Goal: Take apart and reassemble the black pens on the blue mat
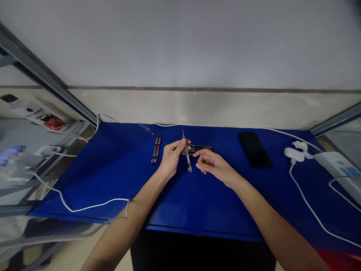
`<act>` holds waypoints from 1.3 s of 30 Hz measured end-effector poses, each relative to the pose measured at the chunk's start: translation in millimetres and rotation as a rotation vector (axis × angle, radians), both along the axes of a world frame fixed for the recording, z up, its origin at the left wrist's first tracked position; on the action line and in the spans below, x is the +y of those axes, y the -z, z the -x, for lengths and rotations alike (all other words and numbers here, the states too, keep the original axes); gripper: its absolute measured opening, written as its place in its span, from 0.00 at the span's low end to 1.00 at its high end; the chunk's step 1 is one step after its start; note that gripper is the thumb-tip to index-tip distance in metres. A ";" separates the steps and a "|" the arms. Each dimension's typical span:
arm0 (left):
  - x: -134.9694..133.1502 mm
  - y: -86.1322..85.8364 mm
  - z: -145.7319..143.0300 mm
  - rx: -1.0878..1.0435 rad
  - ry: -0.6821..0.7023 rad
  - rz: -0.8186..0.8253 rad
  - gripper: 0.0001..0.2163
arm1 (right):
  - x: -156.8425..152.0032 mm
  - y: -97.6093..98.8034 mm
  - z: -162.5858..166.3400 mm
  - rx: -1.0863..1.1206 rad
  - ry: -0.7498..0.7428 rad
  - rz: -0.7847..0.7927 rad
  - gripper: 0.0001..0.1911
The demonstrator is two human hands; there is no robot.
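Observation:
Between its thumb and fingers, my left hand (pixel 171 155) grips a slim pen (pixel 188 160) with a clear barrel. The pen stands nearly upright in the view, its narrow tip at the top and its lower end hanging over the blue table. Just right of the pen is my right hand (pixel 213 164), its fingers loosely curled and apart, touching nothing that I can see. Behind both hands lie several dark pens (pixel 201 147), partly covered by the fingers. Left of my left hand, two pens (pixel 156 149) with dark and reddish parts lie side by side.
On the right of the blue table (pixel 113 180) lie a black phone (pixel 255 149), a white charger plug (pixel 294 154) and a white power strip (pixel 342 169) with cables. A white cable (pixel 93 206) crosses the left side. A bottle (pixel 36 114) stands beyond the metal frame.

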State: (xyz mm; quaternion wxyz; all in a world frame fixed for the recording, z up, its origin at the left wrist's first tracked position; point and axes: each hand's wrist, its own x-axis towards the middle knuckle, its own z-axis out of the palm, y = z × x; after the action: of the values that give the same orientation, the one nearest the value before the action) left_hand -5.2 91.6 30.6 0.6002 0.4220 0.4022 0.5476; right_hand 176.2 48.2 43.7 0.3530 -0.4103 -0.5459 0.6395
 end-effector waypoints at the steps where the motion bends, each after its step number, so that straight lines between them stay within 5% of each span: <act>1: -0.8 -0.3 -0.2 -0.004 0.027 0.003 0.16 | -0.4 1.2 1.5 -0.045 -0.014 -0.015 0.13; 9: -7.3 -4.8 -3.8 0.009 0.124 -0.050 0.15 | -7.9 2.9 15.2 -0.009 -0.052 -0.067 0.14; 21: -11.6 -14.1 -4.5 -0.073 0.358 -0.077 0.17 | -10.3 4.0 18.2 0.385 -0.031 0.256 0.12; 39: -15.8 -20.1 0.1 -0.288 0.531 0.001 0.10 | -20.5 -2.7 23.8 0.652 -0.329 0.466 0.15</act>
State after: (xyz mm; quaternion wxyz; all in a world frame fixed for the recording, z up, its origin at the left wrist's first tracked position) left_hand -5.3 75.8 50.7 0.7735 0.4298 0.1889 0.4257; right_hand 152.4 27.7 46.4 0.2983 -0.1630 -0.3048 0.8897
